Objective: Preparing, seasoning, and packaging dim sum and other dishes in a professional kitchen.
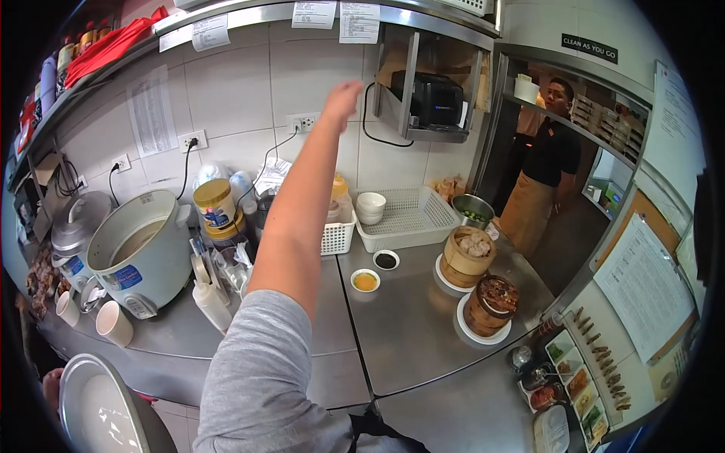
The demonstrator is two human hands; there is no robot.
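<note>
My left hand (pixel 342 105) is raised at the end of an outstretched arm, in front of the tiled wall. Its fingers look curled, but whether they hold anything cannot be made out. Paper slips (pixel 359 22) hang from the shelf edge above it. My right hand is out of view. On the steel counter (pixel 408 351) before me stand a bamboo steamer of dumplings (pixel 470 257) and a second bamboo steamer (pixel 491 306) with dark, saucy food, each on a white plate. Nearby are small bowls of dark sauce (pixel 386 260) and orange-yellow sauce (pixel 365 280).
A rice cooker (pixel 164 249), squeeze bottle (pixel 210 306) and paper cup (pixel 114 324) occupy the left. Another person's hand (pixel 52 388) grips a large metal pot (pixel 130 407). White bowls sit in a plastic basket (pixel 419 226). A person (pixel 546 170) stands beyond the pass-through. Condiment trays (pixel 578 382) line the right.
</note>
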